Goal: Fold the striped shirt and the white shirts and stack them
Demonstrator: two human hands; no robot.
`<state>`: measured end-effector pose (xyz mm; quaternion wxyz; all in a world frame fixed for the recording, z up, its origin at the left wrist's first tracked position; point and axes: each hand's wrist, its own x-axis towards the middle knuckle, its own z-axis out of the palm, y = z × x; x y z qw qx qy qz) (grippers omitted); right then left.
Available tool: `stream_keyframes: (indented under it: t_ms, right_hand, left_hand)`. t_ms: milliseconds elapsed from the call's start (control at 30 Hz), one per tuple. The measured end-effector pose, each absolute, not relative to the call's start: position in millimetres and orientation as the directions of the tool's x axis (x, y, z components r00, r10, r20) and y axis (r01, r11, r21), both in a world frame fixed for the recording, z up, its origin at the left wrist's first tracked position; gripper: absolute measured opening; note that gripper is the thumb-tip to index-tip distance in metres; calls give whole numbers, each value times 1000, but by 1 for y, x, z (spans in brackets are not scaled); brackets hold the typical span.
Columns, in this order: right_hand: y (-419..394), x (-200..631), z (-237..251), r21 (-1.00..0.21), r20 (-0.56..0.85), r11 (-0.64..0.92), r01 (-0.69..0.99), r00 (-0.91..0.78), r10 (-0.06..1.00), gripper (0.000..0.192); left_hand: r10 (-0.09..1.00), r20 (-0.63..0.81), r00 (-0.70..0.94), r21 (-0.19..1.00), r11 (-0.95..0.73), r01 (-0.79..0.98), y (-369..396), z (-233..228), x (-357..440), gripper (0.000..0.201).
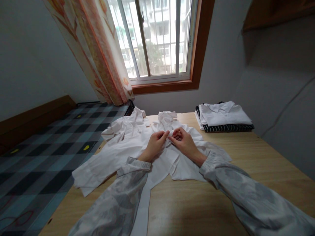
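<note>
A white button-up shirt point(118, 154) lies spread face up on the wooden table point(192, 203), collar toward the window. My left hand point(156, 144) and my right hand point(183, 141) meet over the shirt's front placket just below the collar. The fingertips of both hands pinch the white fabric there, almost touching each other. Both my arms are in grey patterned sleeves. One shirt sleeve stretches out to the left, toward the table's edge.
A folded stack of clothes point(223, 116), white on top with black-and-white stripes beneath, sits at the table's far right. A bed with a checked blue-grey cover point(49, 154) adjoins the table's left side. A window point(159, 39) and a floral curtain point(100, 55) stand behind.
</note>
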<state>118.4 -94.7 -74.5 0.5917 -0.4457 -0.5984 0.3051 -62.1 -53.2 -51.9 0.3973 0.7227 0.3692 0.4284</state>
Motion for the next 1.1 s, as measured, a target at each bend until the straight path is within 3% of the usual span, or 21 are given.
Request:
stream_keyframes:
  t_ms: [133, 400, 567, 767, 1100]
  right_hand:
    - [-96, 119, -74, -857, 471, 433, 281, 82, 879, 33]
    - [-104, 121, -70, -650, 577, 471, 596, -16, 817, 15]
    - [-108, 122, -68, -583, 584, 459, 670, -46, 810, 9]
    - [-111, 121, -68, -510, 556, 413, 754, -77, 828, 7]
    - [-113, 116, -58, -249, 446, 300, 921, -166, 880, 20]
  left_hand:
    - [868, 333, 369, 885, -423, 195, -55, -49, -62, 56]
    - [837, 328, 438, 890, -429, 154, -54, -45, -64, 56]
    - [817, 319, 480, 887, -436, 152, -52, -45, -66, 53]
    - [798, 301, 522, 895, -425, 134, -48, -49, -69, 49]
    - [809, 265, 525, 911, -389, 139, -44, -53, -67, 58]
